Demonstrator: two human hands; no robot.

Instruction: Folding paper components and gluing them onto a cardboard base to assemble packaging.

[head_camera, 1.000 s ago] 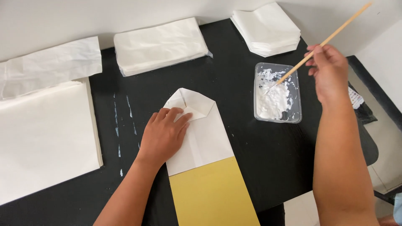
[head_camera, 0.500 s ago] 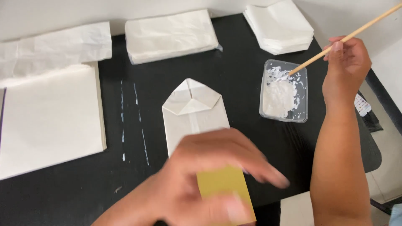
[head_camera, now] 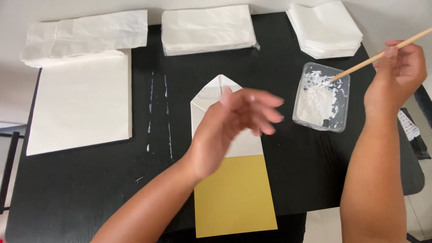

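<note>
The black rectangular table (head_camera: 90,189) fills most of what I see. On its left lies a large stack of flat white paper sheets (head_camera: 81,101), and behind that, at the back left edge, a long pile of crumpled white paper bags (head_camera: 85,33). A wrapped pack of white folded paper (head_camera: 208,28) sits at the back centre, and a squarer stack of white folded sheets (head_camera: 325,28) at the back right. Thin streaks of white paste (head_camera: 167,112) mark the bare black surface between the large stack and the middle piece.

In the middle lies the folded white paper bag with a pointed top (head_camera: 204,96), resting over a mustard-yellow card (head_camera: 234,195) that sticks out toward me. My left hand (head_camera: 234,123) hovers above this bag, blurred, fingers spread and loose, gripping nothing; I cannot tell whether it touches the paper.

To the right stands the small clear plastic tray of white paste (head_camera: 320,96). My right hand (head_camera: 398,72) is raised beside it, fingers closed around a thin wooden stick (head_camera: 382,53) whose lower tip dips into the paste in the tray.
</note>
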